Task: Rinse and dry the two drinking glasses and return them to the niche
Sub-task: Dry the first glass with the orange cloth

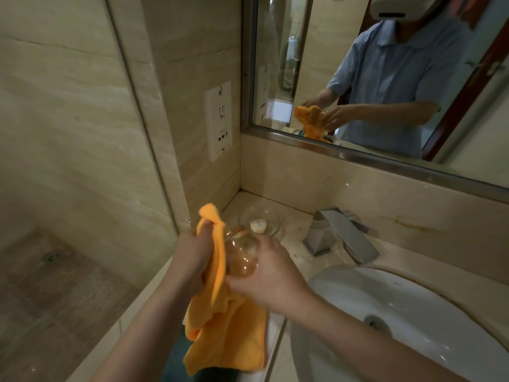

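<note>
- The drinking glass [241,255] is held in the air above the near left corner of the desk [300,260], left of the basin [413,312], so drips would fall on the cloth or the desk.
- The right hand [268,277] curls round the glass from the right, steadying it for wiping.
- The left hand [192,257] is clenched on the orange cloth [220,321], pressing a fold against the glass's left side; the rest of the cloth hangs below.
- Judged from this, drying is under way.
- A shallow glass dish [260,220] with a small white object sits on the desk just beyond, near the tap [338,232].
- No second glass or niche is in view.
</note>
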Available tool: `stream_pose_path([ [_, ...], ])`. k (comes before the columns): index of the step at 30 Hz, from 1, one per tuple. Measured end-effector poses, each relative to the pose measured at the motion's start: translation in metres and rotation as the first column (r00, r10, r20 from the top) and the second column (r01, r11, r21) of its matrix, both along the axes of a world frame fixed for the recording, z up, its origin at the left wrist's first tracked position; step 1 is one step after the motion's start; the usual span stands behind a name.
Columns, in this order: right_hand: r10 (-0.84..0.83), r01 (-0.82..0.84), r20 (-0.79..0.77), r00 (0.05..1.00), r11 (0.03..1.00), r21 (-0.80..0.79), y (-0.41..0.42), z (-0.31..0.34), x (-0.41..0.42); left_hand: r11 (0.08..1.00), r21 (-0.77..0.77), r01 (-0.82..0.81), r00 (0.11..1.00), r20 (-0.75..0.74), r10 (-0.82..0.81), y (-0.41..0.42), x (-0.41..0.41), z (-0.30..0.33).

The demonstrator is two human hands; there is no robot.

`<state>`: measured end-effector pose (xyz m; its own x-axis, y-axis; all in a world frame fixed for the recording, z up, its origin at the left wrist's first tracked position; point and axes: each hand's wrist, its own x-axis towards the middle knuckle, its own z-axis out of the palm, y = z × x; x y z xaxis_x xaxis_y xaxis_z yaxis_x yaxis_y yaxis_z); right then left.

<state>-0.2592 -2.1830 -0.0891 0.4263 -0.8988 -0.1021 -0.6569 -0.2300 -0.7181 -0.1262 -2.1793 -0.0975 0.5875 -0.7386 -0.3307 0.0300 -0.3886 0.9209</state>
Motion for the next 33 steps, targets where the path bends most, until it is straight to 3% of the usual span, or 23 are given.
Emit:
stream_pose_path([
  [1, -0.103, 0.060, 0.166, 0.981, 0.967, 0.248, -0.003, 0.005, -0.003, 0.997, -0.057, -0.051, 0.998, -0.026, 0.049, 0.003, 0.002, 0.001],
  [2, -0.243, 0.060, 0.318, 0.916, 0.869, 0.491, -0.006, 0.007, -0.006, 0.990, -0.118, -0.081, 0.995, -0.060, 0.075, 0.007, 0.003, 0.005],
  [4, -0.552, -0.049, 0.474, 0.686, 0.615, 0.787, -0.010, 0.005, -0.011, 0.969, -0.233, -0.085, 0.985, -0.169, 0.046, 0.018, 0.002, 0.012],
  [5, -0.676, -0.115, 0.499, 0.543, 0.529, 0.841, -0.012, 0.002, -0.012, 0.958, -0.279, -0.061, 0.979, -0.205, 0.002, 0.023, 0.001, 0.014],
  [7, -0.800, -0.235, 0.509, 0.319, 0.453, 0.860, -0.010, -0.004, -0.007, 0.941, -0.336, 0.033, 0.981, -0.168, -0.095, 0.033, -0.001, 0.013],
  [9, -0.819, -0.305, 0.518, 0.248, 0.441, 0.844, -0.005, -0.007, 0.000, 0.917, -0.361, 0.171, 0.980, -0.034, -0.196, 0.041, -0.006, 0.008],
  [11, -0.807, -0.309, 0.522, 0.275, 0.440, 0.843, -0.001, -0.010, 0.002, 0.847, -0.393, 0.357, 0.933, 0.183, -0.309, 0.047, -0.016, 0.005],
  [14, -0.770, -0.293, 0.558, 0.311, 0.481, 0.827, 0.002, -0.012, -0.001, 0.693, -0.304, 0.653, 0.702, 0.587, -0.404, 0.044, -0.016, -0.004],
  [15, -0.732, -0.280, 0.591, 0.340, 0.521, 0.806, 0.002, -0.011, -0.004, 0.662, -0.270, 0.699, 0.636, 0.659, -0.402, 0.040, -0.012, -0.005],
  [17, -0.611, -0.245, 0.625, 0.486, 0.591, 0.768, 0.005, -0.005, -0.008, 0.616, -0.219, 0.756, 0.518, 0.775, -0.361, 0.034, -0.003, -0.006],
  [19, -0.538, -0.240, 0.590, 0.602, 0.583, 0.776, 0.006, -0.004, -0.009, 0.610, -0.194, 0.768, 0.425, 0.868, -0.259, 0.030, 0.000, -0.003],
  [21, -0.543, -0.244, 0.565, 0.622, 0.551, 0.798, 0.009, -0.003, -0.007, 0.622, -0.204, 0.756, 0.395, 0.900, -0.185, 0.027, -0.001, 0.001],
  [24, -0.570, -0.212, 0.601, 0.561, 0.602, 0.770, 0.013, -0.005, -0.004, 0.661, -0.280, 0.696, 0.509, 0.842, -0.179, 0.027, -0.007, 0.004],
  [28, -0.573, -0.050, 0.601, 0.556, 0.699, 0.713, 0.016, -0.012, 0.002, 0.806, -0.281, 0.521, 0.679, 0.708, -0.193, 0.027, -0.016, 0.001],
  [31, -0.511, 0.051, 0.591, 0.624, 0.781, 0.622, 0.017, -0.018, 0.005, 0.904, -0.196, 0.380, 0.879, 0.381, -0.287, 0.026, -0.015, 0.003],
  [33, -0.453, 0.046, 0.635, 0.626, 0.834, 0.550, 0.018, -0.020, 0.006, 0.928, -0.143, 0.345, 0.934, 0.150, -0.325, 0.024, -0.010, 0.005],
])
